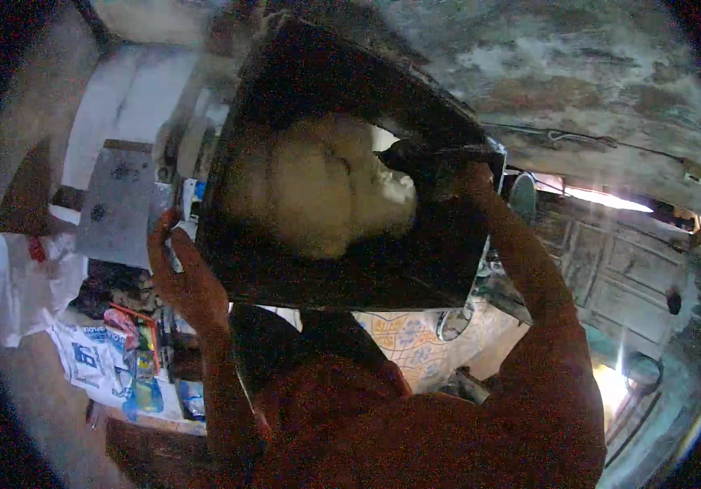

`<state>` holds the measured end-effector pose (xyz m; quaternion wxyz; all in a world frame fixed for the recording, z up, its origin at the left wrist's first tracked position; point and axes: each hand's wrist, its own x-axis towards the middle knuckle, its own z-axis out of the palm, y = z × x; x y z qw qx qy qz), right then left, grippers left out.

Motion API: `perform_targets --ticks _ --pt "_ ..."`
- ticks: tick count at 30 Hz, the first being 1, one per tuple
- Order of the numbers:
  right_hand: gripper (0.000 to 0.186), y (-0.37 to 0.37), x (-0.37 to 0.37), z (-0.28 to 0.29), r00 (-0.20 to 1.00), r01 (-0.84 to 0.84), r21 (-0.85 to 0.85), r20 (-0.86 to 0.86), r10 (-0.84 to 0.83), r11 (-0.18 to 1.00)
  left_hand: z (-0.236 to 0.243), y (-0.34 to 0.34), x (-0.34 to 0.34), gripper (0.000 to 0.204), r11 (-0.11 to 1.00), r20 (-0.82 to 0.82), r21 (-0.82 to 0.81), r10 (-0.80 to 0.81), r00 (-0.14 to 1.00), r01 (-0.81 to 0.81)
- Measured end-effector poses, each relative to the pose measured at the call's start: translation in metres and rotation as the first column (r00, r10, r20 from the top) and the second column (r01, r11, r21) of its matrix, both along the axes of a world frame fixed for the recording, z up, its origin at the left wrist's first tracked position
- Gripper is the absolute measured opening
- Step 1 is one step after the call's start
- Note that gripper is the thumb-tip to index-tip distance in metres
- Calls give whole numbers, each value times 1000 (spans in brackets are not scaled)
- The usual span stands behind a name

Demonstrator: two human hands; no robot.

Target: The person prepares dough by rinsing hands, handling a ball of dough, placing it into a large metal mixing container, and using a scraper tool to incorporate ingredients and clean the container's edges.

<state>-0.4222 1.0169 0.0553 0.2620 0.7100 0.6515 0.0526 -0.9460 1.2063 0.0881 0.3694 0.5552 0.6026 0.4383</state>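
A large dark, open-faced box (440, 269) fills the middle of the head view, with a big pale tan, lumpy mass (318, 191) inside, too blurred to identify. My left hand (183, 269) is just outside the box's left side, fingers curled at a narrow pale strip there; what exactly it grips is unclear. My right hand (471, 183) reaches to the inner right part of the box, near its upper right corner, with fingers curled in shadow on something dark that I cannot make out.
A grey panel (118, 204), a white plastic bag (33, 285) and printed packages (90, 359) lie left. A stained wall (579, 73) with a cable runs across the upper right, above a weathered door (628, 261). Patterned tile floor (407, 342) shows below the box.
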Motion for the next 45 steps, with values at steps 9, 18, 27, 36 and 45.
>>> perform_targets --ticks 9,18,27,36,45 --pt "22 -60 -61 198 949 -157 -345 205 238 925 4 2 -5 33 997 -235 -70 -32 971 16" --pt "24 -74 -182 202 957 85 -685 -146 -251 724 5 -1 -8 37 995 -183 -100 4 983 -23" --pt "18 -78 -154 56 857 -224 -411 -514 -23 884 -1 1 -8 38 998 -249 -58 -45 968 32" --pt "24 -45 -201 37 938 -96 -780 -279 -206 619 3 -2 -9 37 995 -187 -94 -3 982 -15" --pt "26 -25 -221 50 896 -129 -684 -390 -211 718 -12 -3 -37 35 999 -167 -42 -15 986 8"
